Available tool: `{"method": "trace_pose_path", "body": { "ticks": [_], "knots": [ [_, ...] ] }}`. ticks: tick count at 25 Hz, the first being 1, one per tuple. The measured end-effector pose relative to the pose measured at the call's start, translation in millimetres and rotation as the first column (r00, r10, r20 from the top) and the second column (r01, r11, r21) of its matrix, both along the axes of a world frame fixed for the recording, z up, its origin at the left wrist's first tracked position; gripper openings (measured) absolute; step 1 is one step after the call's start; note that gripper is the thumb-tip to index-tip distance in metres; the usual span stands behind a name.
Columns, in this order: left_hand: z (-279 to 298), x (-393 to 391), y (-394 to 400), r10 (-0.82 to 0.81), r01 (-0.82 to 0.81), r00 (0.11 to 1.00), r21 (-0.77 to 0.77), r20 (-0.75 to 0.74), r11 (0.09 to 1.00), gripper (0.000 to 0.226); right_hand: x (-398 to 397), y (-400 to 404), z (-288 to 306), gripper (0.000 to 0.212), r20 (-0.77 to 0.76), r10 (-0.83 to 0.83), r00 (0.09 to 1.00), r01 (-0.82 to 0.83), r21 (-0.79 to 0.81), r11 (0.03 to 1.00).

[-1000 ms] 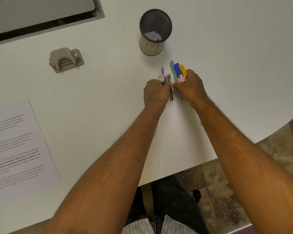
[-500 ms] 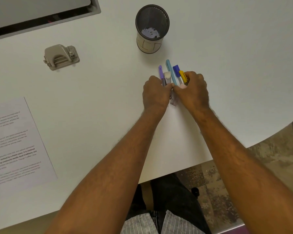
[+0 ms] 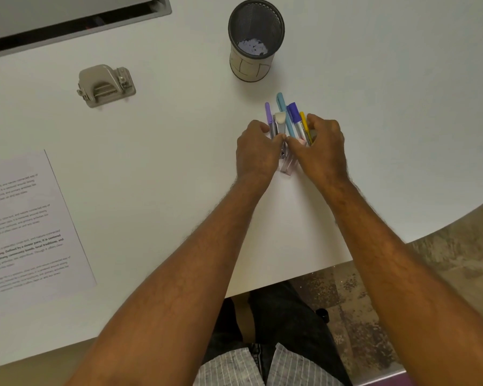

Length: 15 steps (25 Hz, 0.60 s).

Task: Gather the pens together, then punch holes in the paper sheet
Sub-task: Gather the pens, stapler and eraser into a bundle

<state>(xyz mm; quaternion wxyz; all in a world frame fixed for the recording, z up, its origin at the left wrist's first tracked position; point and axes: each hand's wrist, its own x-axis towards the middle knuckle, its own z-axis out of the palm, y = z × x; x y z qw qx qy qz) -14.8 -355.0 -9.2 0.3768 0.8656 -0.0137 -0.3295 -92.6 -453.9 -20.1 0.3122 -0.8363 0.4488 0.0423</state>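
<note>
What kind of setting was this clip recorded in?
Most likely an office or study desk. A white table carries a hole punch, a mesh pen cup, a printed paper sheet and a bunch of pens pressed between both hands.

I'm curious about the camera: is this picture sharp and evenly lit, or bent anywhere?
Head view: light is soft and even, no glare; the table edge bows as a wide lens would bend it; print on the paper sheet is too blurred to read; the pens look fairly sharp.
</note>
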Motion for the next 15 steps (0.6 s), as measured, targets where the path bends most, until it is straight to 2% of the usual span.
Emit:
{"method": "trace_pose_path", "body": {
  "ticks": [5,9,13,15],
  "knots": [
    [7.0,-0.6,8.0,-0.004,0.004,1.000,-0.018,-0.011,1.000,0.039,1.3,3.3,8.0,0.059,0.058,-0.026,0.998,0.027,-0.003,1.000],
    [18.4,0.7,34.3,0.032,-0.033,0.999,-0.045,-0.016,0.998,0.036,6.4,14.8,25.4,0.046,0.131,-0.028,0.991,0.041,-0.098,0.994],
    [33.0,7.2,95.3,0.149,-0.146,0.988,-0.112,0.024,0.983,0.028,20.4,55.6,46.8,0.030,0.299,0.074,0.951,-0.011,-0.208,0.978],
    [38.4,12.3,141.6,0.237,-0.225,0.969,-0.133,0.077,0.965,0.025,34.0,90.5,52.3,0.024,0.367,0.152,0.918,-0.087,-0.188,0.978]
  ]
}}
